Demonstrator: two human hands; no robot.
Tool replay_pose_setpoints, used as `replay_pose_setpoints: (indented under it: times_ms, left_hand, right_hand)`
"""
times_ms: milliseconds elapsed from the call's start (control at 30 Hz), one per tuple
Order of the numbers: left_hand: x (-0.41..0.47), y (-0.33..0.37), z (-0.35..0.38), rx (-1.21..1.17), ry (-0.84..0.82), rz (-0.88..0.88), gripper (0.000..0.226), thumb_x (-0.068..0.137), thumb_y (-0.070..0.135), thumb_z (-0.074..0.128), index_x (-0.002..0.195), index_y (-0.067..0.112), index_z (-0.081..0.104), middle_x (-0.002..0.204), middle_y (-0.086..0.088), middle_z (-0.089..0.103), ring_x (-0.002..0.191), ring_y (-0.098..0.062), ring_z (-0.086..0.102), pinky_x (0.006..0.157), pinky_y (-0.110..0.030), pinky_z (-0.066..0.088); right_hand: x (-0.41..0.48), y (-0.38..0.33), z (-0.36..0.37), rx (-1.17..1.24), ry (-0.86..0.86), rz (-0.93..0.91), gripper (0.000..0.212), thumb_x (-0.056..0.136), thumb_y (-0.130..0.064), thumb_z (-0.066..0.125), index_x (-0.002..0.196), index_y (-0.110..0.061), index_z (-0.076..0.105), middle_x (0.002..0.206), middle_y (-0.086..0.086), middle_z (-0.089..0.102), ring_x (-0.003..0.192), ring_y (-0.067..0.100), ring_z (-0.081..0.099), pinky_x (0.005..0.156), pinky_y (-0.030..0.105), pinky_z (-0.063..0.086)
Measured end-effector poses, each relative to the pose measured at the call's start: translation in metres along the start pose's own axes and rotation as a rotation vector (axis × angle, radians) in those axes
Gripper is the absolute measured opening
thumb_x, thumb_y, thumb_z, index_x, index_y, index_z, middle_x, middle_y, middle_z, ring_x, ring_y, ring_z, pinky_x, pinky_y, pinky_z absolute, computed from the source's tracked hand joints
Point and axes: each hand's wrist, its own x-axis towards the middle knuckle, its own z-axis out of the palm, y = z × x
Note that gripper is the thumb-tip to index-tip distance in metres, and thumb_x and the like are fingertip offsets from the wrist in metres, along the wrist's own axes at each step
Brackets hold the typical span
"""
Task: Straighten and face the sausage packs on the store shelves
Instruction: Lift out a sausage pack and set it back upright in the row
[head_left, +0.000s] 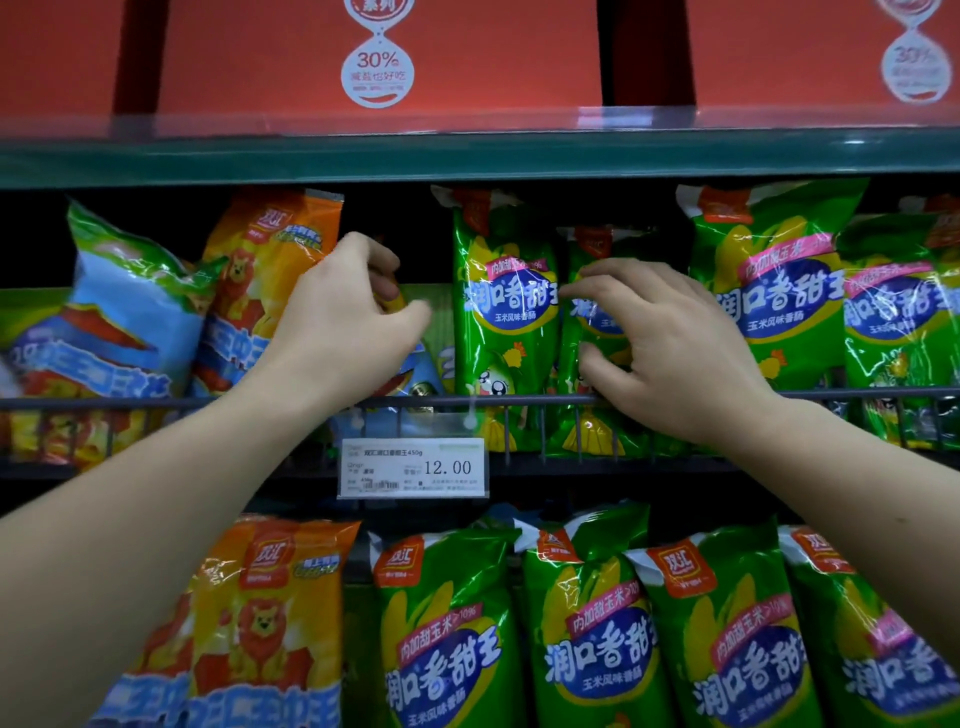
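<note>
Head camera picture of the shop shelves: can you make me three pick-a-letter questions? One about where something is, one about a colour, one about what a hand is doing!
1. Where is the white paper price tag?
A) top shelf
B) on the dark wire rail of the middle shelf
C) floor

2. What colour are the big cardboard boxes up top?
A) red
B) blue
C) black

3. What is the right hand doing?
A) hanging idle
B) gripping a shiny green plastic sausage pack
C) holding the tag

Answers: 1 B, it hangs from the rail; 2 A, each box front is red; 3 B, it pinches the pack.
</note>
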Motion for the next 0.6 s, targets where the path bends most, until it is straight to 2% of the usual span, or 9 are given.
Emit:
replay_pose_setpoints:
  times_ms: [133,267,367,533,600]
  left_hand:
    - [-0.009,-0.014,-0.012,0.022,0.003,0.03,0.031,0.084,0.025,0.069,0.11,0.018,0.054,0.092,0.003,0.063,0.081,-0.019,0.061,0.075,-0.036,0.051]
    - [-0.019,-0.025,-0.024,0.071,0.047,0.12,0.025,0.086,0.018,0.068,0.109,0.015,0.057,0.087,0.004,0.062,0.071,-0.011,0.06,0.064,-0.023,0.047]
    - [-0.022,-0.035,-0.033,0.098,0.078,0.163,0.021,0.086,0.016,0.067,0.105,0.017,0.059,0.081,0.007,0.061,0.067,-0.008,0.059,0.059,-0.021,0.047]
    - [-0.022,-0.05,-0.04,0.148,0.088,0.245,0.024,0.083,0.015,0.069,0.104,0.019,0.06,0.077,0.008,0.057,0.064,-0.007,0.055,0.057,-0.026,0.045]
    - [-0.022,-0.056,-0.042,0.149,0.078,0.274,0.024,0.082,0.014,0.068,0.105,0.018,0.061,0.079,0.008,0.057,0.064,-0.007,0.054,0.058,-0.026,0.045]
  right_hand:
    - [0.005,-0.019,-0.001,0.074,0.056,-0.014,0.05,0.084,-0.043,0.046,0.127,-0.02,0.059,0.127,0.0,0.057,0.115,0.024,0.052,0.09,0.042,0.047]
    - [0.014,-0.053,0.001,0.221,0.089,-0.092,0.046,0.085,-0.032,0.054,0.127,-0.016,0.059,0.124,0.001,0.057,0.112,0.021,0.054,0.086,0.033,0.047]
    - [0.024,-0.081,0.004,0.35,0.094,-0.133,0.045,0.084,-0.026,0.058,0.127,-0.014,0.058,0.121,0.002,0.057,0.104,0.019,0.058,0.085,0.031,0.047]
    - [0.043,-0.117,0.008,0.402,-0.007,-0.099,0.048,0.087,-0.026,0.061,0.133,-0.015,0.052,0.113,0.004,0.061,0.099,0.019,0.058,0.085,0.034,0.048]
    - [0.051,-0.126,0.012,0.354,-0.077,-0.057,0.051,0.088,-0.029,0.062,0.135,-0.015,0.048,0.101,0.003,0.061,0.093,0.021,0.058,0.077,0.033,0.046]
